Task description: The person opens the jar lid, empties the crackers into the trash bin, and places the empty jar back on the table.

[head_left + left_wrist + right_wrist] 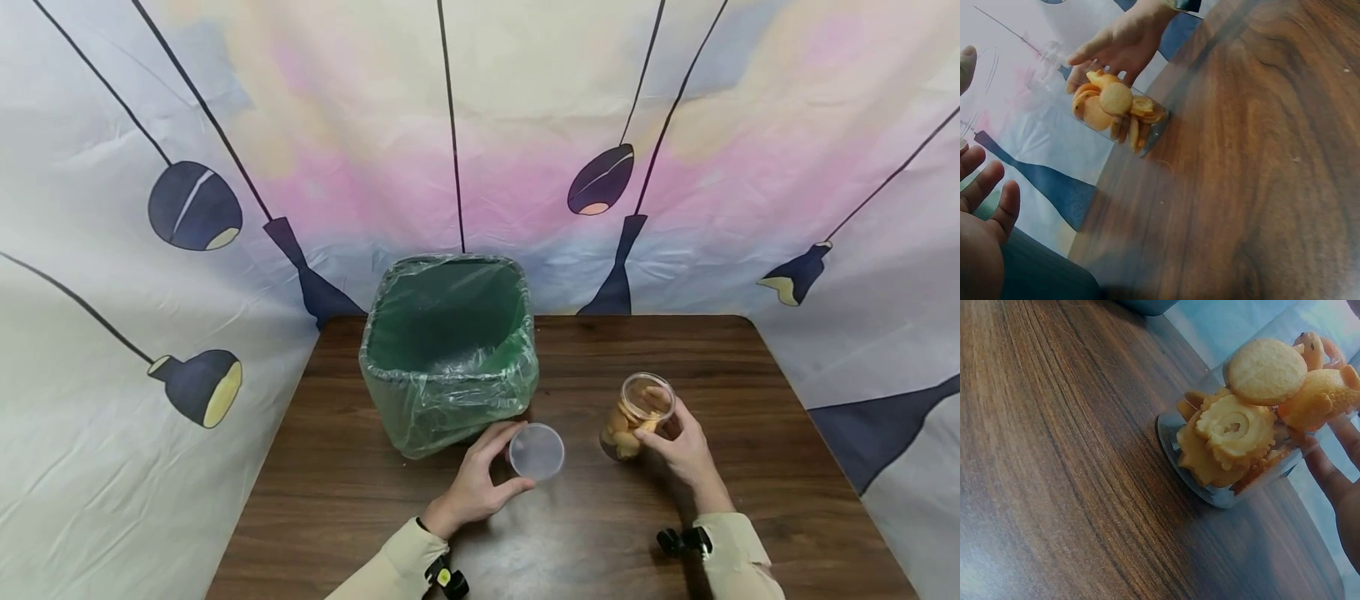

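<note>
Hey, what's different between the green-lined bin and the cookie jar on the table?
The bin is large, squarish and lined with a green plastic bag, and nothing shows inside it; the jar is small, round, clear and holds cookies. The bin stands untouched behind the hands, while the right hand grips the jar. The jar's clear lid is off, held by the left hand. Both stand open-topped on the wooden table.

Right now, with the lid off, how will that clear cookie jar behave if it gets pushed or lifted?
The jar looks like thin clear plastic, so probably light and slightly squeezable. It is open and packed with cookies, which could spill or crumble if it tips. The right hand holds it near the rim, and its smooth round wall may roll if laid down. The left hand holds the lid.
</note>
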